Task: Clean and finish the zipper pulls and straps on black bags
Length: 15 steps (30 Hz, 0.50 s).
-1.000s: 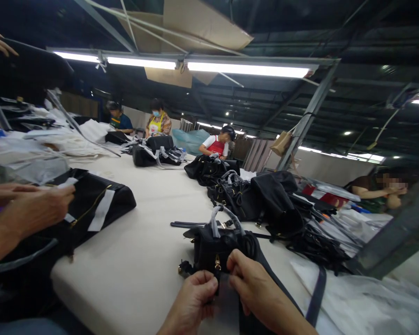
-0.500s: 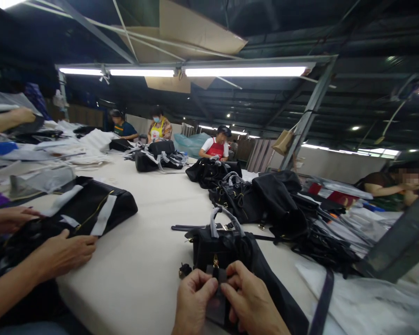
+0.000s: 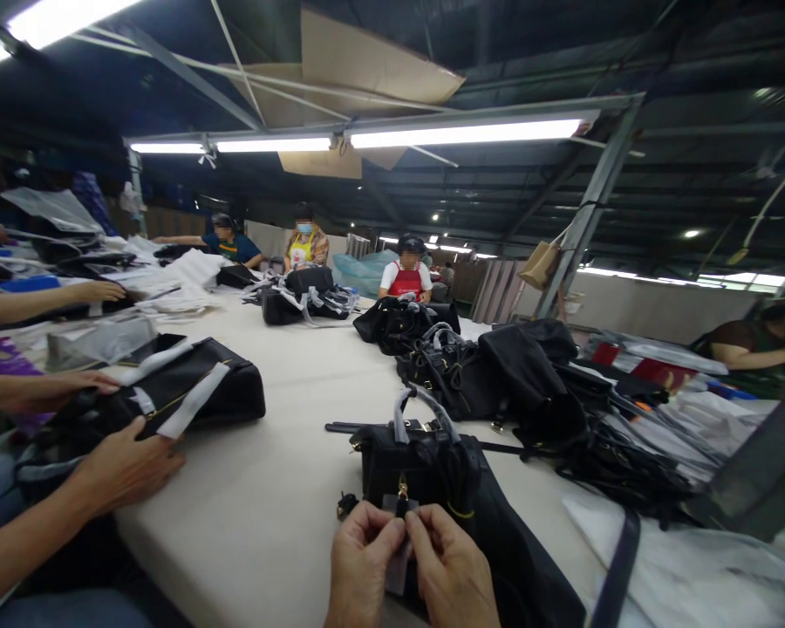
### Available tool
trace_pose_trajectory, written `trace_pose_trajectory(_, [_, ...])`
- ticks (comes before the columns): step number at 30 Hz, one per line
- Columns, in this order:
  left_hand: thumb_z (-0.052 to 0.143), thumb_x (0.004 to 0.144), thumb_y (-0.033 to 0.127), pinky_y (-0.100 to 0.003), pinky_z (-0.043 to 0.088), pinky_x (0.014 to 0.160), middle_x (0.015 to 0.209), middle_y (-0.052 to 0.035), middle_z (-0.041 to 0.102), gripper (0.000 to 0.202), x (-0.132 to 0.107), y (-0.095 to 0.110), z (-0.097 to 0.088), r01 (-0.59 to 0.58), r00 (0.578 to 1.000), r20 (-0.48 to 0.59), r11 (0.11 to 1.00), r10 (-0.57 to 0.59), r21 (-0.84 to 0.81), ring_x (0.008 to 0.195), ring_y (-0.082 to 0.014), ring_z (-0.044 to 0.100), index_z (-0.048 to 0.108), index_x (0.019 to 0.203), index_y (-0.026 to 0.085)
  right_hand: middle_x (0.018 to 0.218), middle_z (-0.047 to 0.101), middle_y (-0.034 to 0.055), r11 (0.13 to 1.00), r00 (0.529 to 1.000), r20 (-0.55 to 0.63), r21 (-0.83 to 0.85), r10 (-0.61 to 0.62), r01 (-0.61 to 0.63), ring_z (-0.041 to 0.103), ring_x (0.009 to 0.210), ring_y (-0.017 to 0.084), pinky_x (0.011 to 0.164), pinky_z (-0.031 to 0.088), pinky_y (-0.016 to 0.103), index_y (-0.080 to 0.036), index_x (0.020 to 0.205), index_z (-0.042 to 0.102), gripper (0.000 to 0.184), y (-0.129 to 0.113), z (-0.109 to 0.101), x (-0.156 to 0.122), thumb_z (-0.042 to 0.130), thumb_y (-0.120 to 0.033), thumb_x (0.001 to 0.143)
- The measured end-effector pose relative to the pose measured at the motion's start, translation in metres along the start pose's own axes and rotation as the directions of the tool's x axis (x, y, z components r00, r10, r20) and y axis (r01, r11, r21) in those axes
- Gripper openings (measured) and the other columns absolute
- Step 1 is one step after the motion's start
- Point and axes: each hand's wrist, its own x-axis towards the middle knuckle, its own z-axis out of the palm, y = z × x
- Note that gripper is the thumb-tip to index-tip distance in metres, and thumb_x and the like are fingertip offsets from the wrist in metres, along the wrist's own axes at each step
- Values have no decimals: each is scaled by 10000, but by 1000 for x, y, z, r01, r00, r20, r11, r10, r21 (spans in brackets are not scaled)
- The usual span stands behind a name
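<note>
A black handbag (image 3: 378, 467) lies on the table right in front of me, its two handles (image 3: 400, 417) wrapped in pale film. From its front hangs a gold clasp (image 3: 402, 487) with a short black strap end under it. My left hand (image 3: 361, 565) and my right hand (image 3: 456, 565) meet just below the clasp, thumbs and fingertips pinched together. Between them is a small clear plastic piece (image 3: 398, 571) around or against the strap end; the fingers hide exactly how it sits. A small black tassel-like piece (image 3: 346, 506) lies left of the bag.
A co-worker's hands (image 3: 124, 467) at the left hold another black bag (image 3: 226, 379) with white strips. More black bags (image 3: 458, 379) are piled ahead and right. White sheeting (image 3: 713, 558) and a black strap (image 3: 618, 567) lie at the right; a metal post (image 3: 589, 209) rises behind.
My right hand has moved left and in, so my fingertips now touch. The plastic piece looks narrower and partly covered. The co-worker's bag has shifted slightly.
</note>
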Motion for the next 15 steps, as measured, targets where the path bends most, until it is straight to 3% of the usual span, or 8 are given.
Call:
trace_pose_trajectory(4, [931, 361, 433, -229, 403, 496, 469, 56, 571, 520, -5, 7, 7, 64, 998, 4, 994, -64, -84, 436, -97, 502, 543, 607, 189, 628, 657, 22, 999, 1000, -17, 42, 16, -15, 618, 590, 190, 500, 423, 249, -234, 744, 619, 345, 0, 2, -1, 455, -507, 878])
trace_pose_trajectory(9, [953, 344, 346, -230, 442, 558, 572, -2, 677, 522, -13, 23, 8, 204, 978, 67, 968, -196, -147, 534, -127, 602, 614, 693, 156, 677, 691, 11, 996, 999, -27, 83, -21, 24, 648, 647, 190, 589, 473, 233, -233, 759, 658, 333, -1, 3, -2, 495, -505, 862])
trace_pose_trajectory(12, [943, 361, 348, -232, 427, 523, 602, -33, 695, 484, -13, 28, 7, 293, 954, 113, 948, -279, -128, 535, -135, 598, 666, 690, 124, 659, 679, -1, 995, 995, -94, 80, -44, 52, 638, 638, 182, 585, 462, 225, -232, 725, 662, 335, -4, 4, -3, 509, -501, 854])
trace_pose_trajectory(15, [933, 369, 332, -223, 429, 532, 599, -41, 693, 441, -10, 30, 6, 303, 947, 150, 946, -284, -118, 549, -130, 594, 701, 663, 100, 677, 684, 4, 994, 986, -151, 69, -76, 87, 644, 658, 187, 615, 465, 228, -230, 722, 690, 321, -5, 2, -3, 542, -491, 837])
